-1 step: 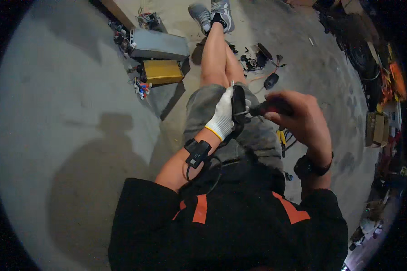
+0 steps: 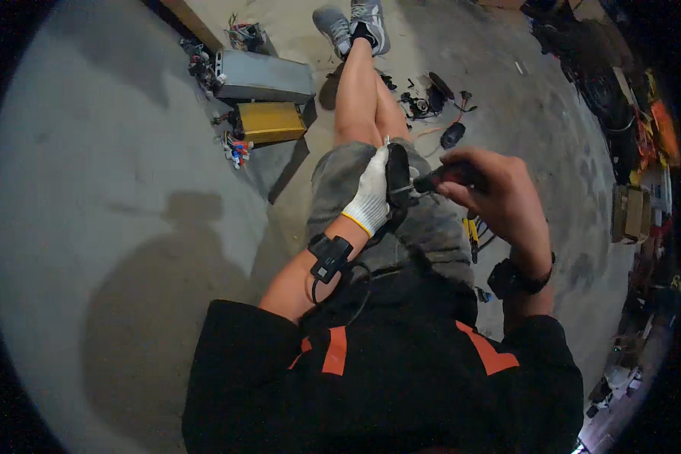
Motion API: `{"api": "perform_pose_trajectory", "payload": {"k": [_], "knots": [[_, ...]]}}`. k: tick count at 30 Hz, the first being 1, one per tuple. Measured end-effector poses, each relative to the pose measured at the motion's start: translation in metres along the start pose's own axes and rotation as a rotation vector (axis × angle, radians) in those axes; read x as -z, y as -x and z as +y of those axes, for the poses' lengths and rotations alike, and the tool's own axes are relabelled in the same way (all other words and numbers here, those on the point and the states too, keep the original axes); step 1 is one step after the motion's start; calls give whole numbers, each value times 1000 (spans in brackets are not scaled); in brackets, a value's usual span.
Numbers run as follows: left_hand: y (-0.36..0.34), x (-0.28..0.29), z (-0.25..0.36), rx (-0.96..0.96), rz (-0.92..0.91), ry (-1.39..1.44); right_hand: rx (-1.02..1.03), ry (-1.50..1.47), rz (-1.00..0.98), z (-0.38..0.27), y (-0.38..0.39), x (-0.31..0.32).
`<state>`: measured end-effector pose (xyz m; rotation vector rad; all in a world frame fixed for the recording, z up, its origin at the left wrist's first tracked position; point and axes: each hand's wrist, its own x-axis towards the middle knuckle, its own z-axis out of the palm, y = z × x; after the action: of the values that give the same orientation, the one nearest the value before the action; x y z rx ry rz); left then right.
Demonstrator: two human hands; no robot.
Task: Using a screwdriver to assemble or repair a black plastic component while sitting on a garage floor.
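Note:
My left hand [image 2: 368, 189], in a white knitted glove, is closed round a dark, oblong part [image 2: 397, 168] resting over my grey shorts. My bare right hand [image 2: 499, 193] grips a red-and-black handled screwdriver [image 2: 454, 175], whose metal shaft points left onto that part. The fine detail at the shaft's tip is too small to make out. A yellow-handled tool [image 2: 472, 233] with dark cables beside it shows by my right thigh.
A grey metal case [image 2: 265, 77] and a yellow metal case [image 2: 271, 119] with wire bundles lie left of my legs. Small dark parts [image 2: 424, 104] and a black cylindrical piece [image 2: 452, 135] are on the floor to the right. Cardboard [image 2: 629, 213] and piled clutter line the far right.
My right hand and the screwdriver have shifted very slightly up and left. My left hand looks nearly unmoved.

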<state>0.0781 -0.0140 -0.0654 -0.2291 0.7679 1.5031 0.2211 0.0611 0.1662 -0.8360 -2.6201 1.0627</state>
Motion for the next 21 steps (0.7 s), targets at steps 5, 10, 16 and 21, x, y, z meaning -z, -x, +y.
{"api": "perform_pose_trajectory", "payload": {"k": [5,10,16,21], "knots": [[5,-10,10,163,86,12,-443,328,128,28,-14,-8],[12,-21,6,58,55,-49,2,103,179,15,5,-16],[4,-18,5,28,58,40,502,16,-245,1,10,7],[-4,1,4,91,-6,-122,335,104,-344,1,19,12]]}}
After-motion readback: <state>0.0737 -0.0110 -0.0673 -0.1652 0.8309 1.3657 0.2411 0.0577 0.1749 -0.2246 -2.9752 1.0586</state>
